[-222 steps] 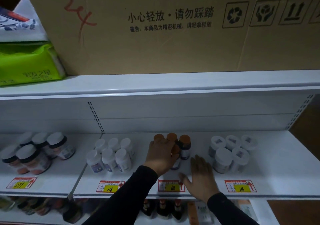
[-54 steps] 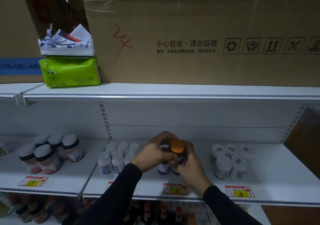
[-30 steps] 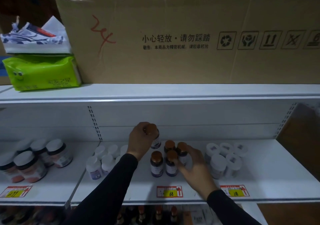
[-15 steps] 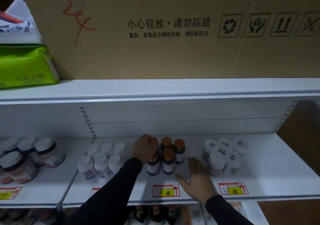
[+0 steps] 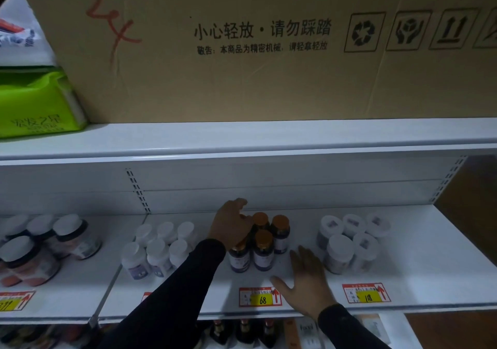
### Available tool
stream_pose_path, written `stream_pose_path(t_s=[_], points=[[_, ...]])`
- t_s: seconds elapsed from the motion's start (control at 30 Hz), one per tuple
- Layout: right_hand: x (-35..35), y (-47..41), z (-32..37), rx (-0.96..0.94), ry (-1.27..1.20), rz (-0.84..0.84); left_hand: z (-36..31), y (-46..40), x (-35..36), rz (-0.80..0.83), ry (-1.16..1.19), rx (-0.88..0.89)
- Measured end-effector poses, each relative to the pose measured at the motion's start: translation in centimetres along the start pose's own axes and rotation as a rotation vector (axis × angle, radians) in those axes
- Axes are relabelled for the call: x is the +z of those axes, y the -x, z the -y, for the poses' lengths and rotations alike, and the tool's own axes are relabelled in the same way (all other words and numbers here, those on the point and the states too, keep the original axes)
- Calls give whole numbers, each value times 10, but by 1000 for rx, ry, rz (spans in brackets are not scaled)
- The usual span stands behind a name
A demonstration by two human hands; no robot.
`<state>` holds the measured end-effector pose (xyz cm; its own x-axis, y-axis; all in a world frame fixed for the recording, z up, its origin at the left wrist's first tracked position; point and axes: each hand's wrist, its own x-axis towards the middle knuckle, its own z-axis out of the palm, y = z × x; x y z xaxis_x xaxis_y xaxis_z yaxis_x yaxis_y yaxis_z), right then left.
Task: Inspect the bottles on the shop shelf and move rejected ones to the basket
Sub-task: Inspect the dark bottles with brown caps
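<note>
Left hand hides rear-left orange-capped bottle.

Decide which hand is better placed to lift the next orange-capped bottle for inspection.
Probably the left hand: it already rests on the orange-capped bottles. The right hand lies flat on the shelf beside them.
</note>
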<state>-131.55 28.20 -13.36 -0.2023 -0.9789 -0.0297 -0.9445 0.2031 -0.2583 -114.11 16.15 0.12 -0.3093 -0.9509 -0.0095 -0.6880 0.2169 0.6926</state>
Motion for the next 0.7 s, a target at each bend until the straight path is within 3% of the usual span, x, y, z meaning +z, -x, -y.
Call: stream_pose_path(t_s=[0.23, 0.53, 0.7], points=[[-4, 3, -1, 6, 36, 10, -14, -6, 9, 137, -249, 118], [-2, -1, -6, 3, 10, 38, -17, -2, 8, 27, -214, 170], [-33, 5, 9, -45, -186, -29, -28, 1, -10, -97, -105, 207]])
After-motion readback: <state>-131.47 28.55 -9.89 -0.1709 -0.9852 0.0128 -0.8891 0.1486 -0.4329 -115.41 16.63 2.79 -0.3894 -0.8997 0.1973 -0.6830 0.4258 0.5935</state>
